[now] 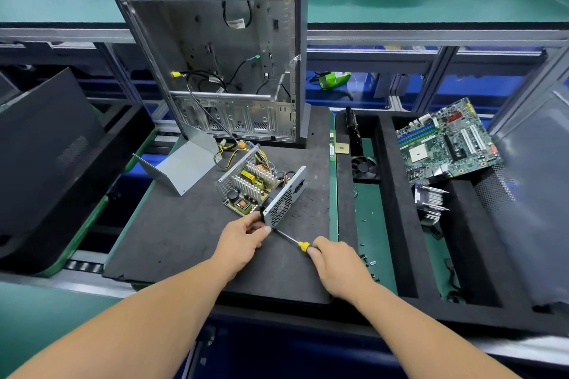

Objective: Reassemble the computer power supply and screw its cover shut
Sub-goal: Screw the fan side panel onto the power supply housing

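- The supply (261,188) lies open on the black mat (172,234), board and heatsinks bare, straight ahead of both hands.
- The left hand (243,240) pinches its near corner, fingers curled at the foot of the mesh fan panel (284,197).
- The right hand (335,264) wraps the screwdriver (292,240) handle; the shaft slants up-left, its tip at that same corner beside the left fingertips.
- The driver's long axis points from the right hand at the corner, so probably 1 screw is being driven there.
- The cover (181,163) lies apart, up-left, nearer the left hand, not yet fitted.
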